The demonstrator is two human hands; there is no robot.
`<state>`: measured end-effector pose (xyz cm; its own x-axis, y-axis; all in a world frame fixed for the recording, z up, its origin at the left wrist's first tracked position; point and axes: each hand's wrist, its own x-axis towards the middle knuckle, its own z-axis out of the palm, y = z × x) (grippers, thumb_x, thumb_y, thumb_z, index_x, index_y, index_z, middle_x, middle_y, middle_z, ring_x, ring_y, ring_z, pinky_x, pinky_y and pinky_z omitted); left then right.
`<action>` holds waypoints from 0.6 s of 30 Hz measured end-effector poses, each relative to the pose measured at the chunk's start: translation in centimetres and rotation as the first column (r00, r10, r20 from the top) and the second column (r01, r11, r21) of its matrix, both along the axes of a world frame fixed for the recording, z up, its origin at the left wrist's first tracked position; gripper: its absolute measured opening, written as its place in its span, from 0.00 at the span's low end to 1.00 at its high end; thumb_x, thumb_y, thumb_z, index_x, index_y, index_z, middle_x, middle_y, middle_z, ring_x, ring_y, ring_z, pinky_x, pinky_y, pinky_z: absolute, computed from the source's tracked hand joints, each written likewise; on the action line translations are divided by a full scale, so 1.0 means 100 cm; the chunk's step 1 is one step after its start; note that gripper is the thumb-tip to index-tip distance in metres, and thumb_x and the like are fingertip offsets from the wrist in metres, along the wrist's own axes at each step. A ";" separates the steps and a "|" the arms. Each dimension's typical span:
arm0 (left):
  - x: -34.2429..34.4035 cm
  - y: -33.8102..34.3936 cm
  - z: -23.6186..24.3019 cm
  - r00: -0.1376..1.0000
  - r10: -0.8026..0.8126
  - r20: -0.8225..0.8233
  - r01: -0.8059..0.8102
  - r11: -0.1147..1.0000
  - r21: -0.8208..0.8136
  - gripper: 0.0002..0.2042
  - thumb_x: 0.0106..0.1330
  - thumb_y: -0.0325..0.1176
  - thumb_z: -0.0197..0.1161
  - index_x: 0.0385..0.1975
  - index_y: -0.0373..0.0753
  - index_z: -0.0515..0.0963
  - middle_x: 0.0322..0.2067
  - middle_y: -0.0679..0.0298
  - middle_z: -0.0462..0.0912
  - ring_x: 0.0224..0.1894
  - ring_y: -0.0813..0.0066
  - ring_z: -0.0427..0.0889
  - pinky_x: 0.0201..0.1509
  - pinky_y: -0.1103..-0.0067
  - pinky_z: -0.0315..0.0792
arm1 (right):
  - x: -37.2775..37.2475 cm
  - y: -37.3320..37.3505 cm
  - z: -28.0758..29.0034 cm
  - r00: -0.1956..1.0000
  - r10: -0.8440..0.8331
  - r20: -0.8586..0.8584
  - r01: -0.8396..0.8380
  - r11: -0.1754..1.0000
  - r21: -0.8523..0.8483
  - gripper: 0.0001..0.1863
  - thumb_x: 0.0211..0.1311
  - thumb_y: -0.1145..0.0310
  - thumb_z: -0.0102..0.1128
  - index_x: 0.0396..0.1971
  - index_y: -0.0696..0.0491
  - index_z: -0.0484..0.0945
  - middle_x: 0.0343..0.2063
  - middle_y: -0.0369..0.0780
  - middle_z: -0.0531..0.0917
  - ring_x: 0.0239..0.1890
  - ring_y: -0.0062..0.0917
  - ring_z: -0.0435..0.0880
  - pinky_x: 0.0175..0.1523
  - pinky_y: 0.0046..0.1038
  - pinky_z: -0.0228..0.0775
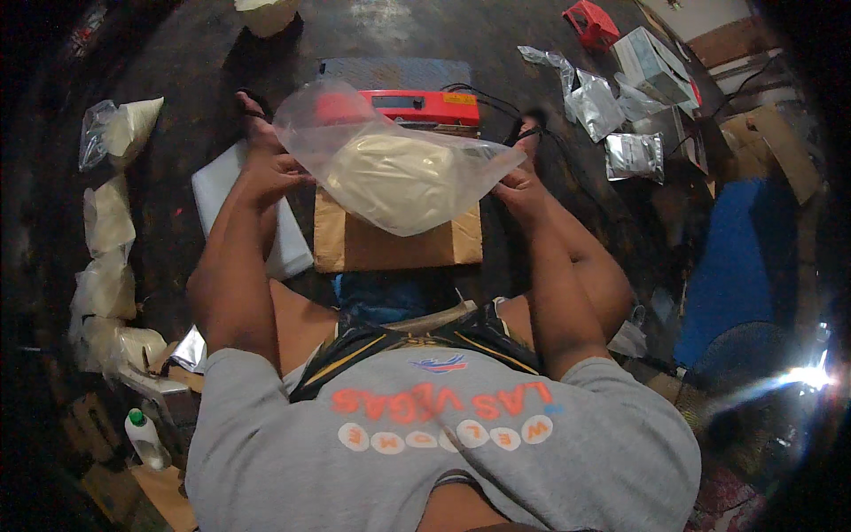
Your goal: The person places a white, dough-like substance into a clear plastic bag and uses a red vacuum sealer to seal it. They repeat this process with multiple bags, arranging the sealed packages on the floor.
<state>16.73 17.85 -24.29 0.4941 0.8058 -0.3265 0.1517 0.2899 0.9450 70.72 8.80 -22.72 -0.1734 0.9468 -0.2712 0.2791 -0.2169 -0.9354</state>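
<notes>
A clear plastic bag (399,182) of cream-coloured powder is stretched between my two hands, over a cardboard box (399,241). My left hand (277,177) pinches one side of the bag. The opposite corner is gripped by the fingers of my right hand (516,188). The powder bulges in the bag's middle, and the loose plastic reaches up at the upper left. Just beyond the bag sits a red bag sealer (434,108), partly hidden by the plastic.
Filled powder bags (110,213) line the far left; another (268,16) stands at the top. A white foam slab (288,235) lies by my left leg. Silver pouches (634,157), a white carton (654,66) and a red stool (591,24) are at the upper right. Cables trail beside my right foot.
</notes>
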 end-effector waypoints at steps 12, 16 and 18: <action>0.005 -0.006 0.002 0.997 0.059 0.056 -0.070 0.973 0.221 0.27 0.61 0.29 0.76 0.61 0.33 0.78 0.56 0.62 0.85 0.57 0.70 0.82 0.65 0.74 0.72 | -0.083 -0.004 0.086 0.956 0.025 0.294 -0.230 0.687 0.690 0.23 0.60 0.76 0.73 0.56 0.59 0.81 0.54 0.43 0.85 0.58 0.30 0.83 0.67 0.34 0.71; 0.016 -0.012 0.027 0.997 0.022 -0.074 -0.012 0.992 0.128 0.32 0.54 0.27 0.79 0.62 0.34 0.76 0.62 0.60 0.79 0.63 0.64 0.78 0.72 0.67 0.67 | -0.085 -0.028 0.109 0.939 -0.119 -0.322 0.271 0.834 0.482 0.25 0.62 0.68 0.72 0.58 0.58 0.80 0.54 0.41 0.85 0.54 0.30 0.84 0.63 0.32 0.73; 0.028 -0.014 0.049 0.954 -0.016 -0.300 0.116 0.941 0.319 0.35 0.51 0.29 0.81 0.63 0.35 0.76 0.66 0.58 0.75 0.65 0.64 0.76 0.74 0.66 0.64 | -0.062 -0.018 0.091 0.878 -0.064 -0.474 0.202 0.948 0.246 0.30 0.59 0.63 0.76 0.59 0.57 0.79 0.56 0.41 0.84 0.60 0.31 0.80 0.68 0.34 0.67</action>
